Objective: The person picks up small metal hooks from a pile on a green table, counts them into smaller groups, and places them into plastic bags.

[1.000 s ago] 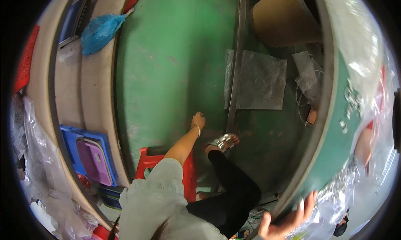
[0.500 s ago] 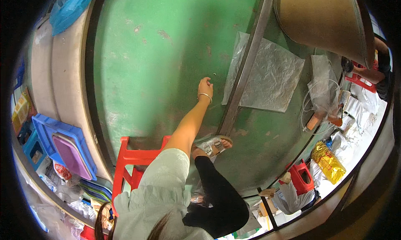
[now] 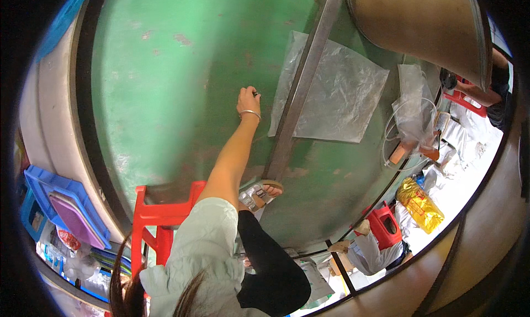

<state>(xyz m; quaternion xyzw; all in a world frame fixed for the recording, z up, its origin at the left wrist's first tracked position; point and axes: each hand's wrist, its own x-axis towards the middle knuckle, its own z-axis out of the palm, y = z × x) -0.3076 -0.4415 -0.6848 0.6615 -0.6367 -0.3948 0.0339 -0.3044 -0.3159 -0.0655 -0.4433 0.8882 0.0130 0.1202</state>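
Note:
My left hand [image 3: 249,100], with a thin bangle at the wrist, reaches out low over the green floor [image 3: 182,113]. Its fingers are bent and pinched together. A small dark thing [image 3: 255,94] shows at the fingertips, too small to name. To the right of the hand, apart from it, a clear plastic sheet [image 3: 337,96] lies flat under a dark metal bar [image 3: 301,91]. Below the hand is my foot in a silver sandal [image 3: 259,195]. My right hand is out of sight.
A red plastic stool [image 3: 165,213] stands beside my arm. Blue trays [image 3: 66,201] lean at the left. A large brown curved panel [image 3: 419,30] fills the upper right. A co-worker's arm [image 3: 480,93], a yellow bag [image 3: 419,205] and another red stool [image 3: 385,228] are at the right.
The whole view has shifted, so the scene sits further left. A tiny speck beside my fingertips on the floor no longer shows; a small dark thing now appears in my left fingers.

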